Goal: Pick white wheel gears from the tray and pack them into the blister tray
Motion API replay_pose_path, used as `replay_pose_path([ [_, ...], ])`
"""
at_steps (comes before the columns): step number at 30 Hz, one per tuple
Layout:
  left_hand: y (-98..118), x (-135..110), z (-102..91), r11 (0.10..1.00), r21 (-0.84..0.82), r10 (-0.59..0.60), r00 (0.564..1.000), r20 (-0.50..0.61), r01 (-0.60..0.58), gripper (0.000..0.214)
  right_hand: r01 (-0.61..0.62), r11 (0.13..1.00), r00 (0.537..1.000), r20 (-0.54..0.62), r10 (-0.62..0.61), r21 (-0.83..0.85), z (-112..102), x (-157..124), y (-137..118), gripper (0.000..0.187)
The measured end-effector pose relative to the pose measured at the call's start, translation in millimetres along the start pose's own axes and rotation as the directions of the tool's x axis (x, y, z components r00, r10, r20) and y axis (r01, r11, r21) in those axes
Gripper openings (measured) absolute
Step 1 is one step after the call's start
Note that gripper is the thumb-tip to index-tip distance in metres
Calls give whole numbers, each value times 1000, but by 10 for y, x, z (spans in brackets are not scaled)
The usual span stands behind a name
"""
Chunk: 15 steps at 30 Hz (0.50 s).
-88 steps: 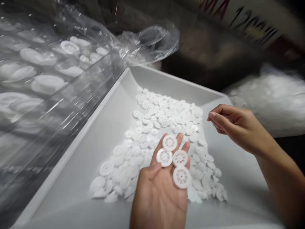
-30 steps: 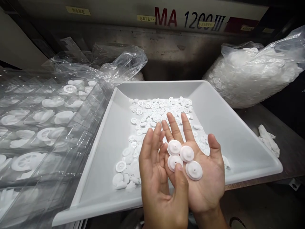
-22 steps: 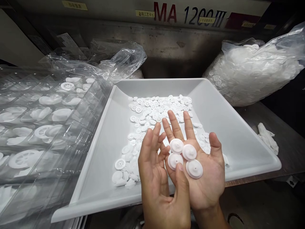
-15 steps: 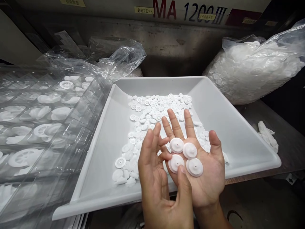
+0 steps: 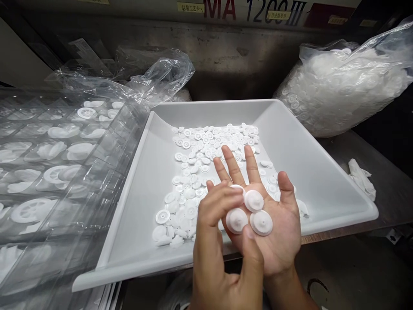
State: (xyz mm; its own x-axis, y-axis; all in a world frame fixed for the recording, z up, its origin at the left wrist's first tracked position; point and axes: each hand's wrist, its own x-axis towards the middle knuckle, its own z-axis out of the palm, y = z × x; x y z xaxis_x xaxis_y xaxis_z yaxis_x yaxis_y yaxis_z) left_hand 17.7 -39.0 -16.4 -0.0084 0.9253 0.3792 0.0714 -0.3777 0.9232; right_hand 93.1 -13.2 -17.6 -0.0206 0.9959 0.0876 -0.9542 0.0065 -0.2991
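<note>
My right hand (image 5: pixel 277 232) is palm up, its fingers spread, and carries several small white plastic gears (image 5: pixel 261 222) lying flat on the palm. Each has a toothed rim and a raised hub. My left hand (image 5: pixel 222 232) reaches over from the left with bent fingers; its fingertips partly cover the upper left gear. Its thumb, apart from the fingers, is at the edge of a lower gear (image 5: pixel 236 220). Below and beyond both hands, many loose white gears and wheels (image 5: pixel 190 193) lie in a light grey tray (image 5: pixel 129 206).
Clear plastic compartment trays (image 5: pixel 74 206) with white parts stand at the left. A crumpled clear bag (image 5: pixel 164 75) lies behind them. At the right back is a bulging bag of white parts (image 5: pixel 335 90); a white cloth-like piece (image 5: pixel 362 178) lies on the bench (image 5: pixel 387 189).
My left fingers have moved up and over the upper left gear, covering part of it. The gears still lie on my right palm, and the view has shifted slightly.
</note>
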Motion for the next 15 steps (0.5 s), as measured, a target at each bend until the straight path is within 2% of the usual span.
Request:
replay_pose_path([
  [3, -33, 11, -40, 951, 237, 168, 975, 142, -198, 32, -3, 1000, 1000, 21, 3, 1, -24, -4, -4, 66],
  [5, -43, 17, -65, 889, 370, 212, 959, 187, -269, 29, -3, 1000, 1000, 30, 3, 9, -29, -8, -10, 66],
  [8, -51, 26, -83, 856, 441, 211, 962, 174, -268, 26, -7, 999, 999, 40, 5, 40, -22, -16, -17, 65],
  [12, -72, 40, -92, 838, 452, 230, 949, 215, -306, 29, -2, 997, 998, 58, -3, 81, -21, -18, -15, 67],
  [15, -69, 28, -77, 847, 453, 206, 958, 201, -277, 28, 12, 998, 998, 56, -16, 65, -38, -8, -19, 65],
])
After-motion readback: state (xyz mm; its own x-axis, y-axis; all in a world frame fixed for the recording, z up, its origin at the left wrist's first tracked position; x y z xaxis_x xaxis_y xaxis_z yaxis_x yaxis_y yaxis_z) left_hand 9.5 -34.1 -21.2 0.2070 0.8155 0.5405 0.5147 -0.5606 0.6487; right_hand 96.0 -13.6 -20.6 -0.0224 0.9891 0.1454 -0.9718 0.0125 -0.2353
